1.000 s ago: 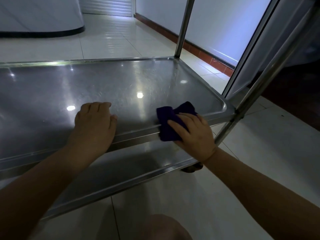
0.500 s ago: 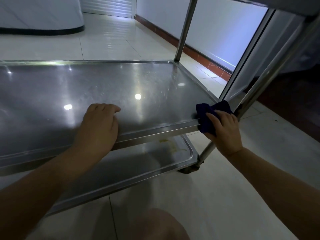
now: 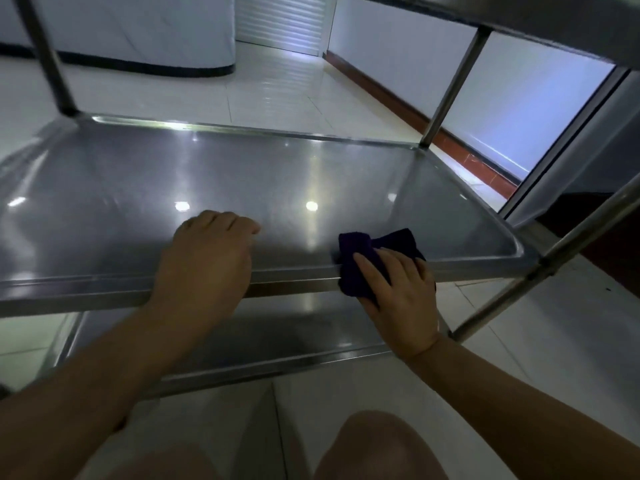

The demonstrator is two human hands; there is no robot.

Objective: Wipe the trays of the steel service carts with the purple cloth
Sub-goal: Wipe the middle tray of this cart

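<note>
- Purple cloth (image 3: 375, 259): dark purple, bunched, draped over the near rim of the middle tray towards its right end, part on the tray surface, part hanging over the front edge.
- Middle tray (image 3: 242, 174): shiny steel with a raised rim, level, reflecting ceiling lights.
- Lower tray (image 3: 284, 337): steel, rimmed, directly beneath, close to the floor.

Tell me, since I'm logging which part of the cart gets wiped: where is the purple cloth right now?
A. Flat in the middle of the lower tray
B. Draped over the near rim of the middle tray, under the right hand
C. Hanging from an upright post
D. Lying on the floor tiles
B: the purple cloth folds over the near rim of the middle tray, with the right hand gripping it there.
</note>
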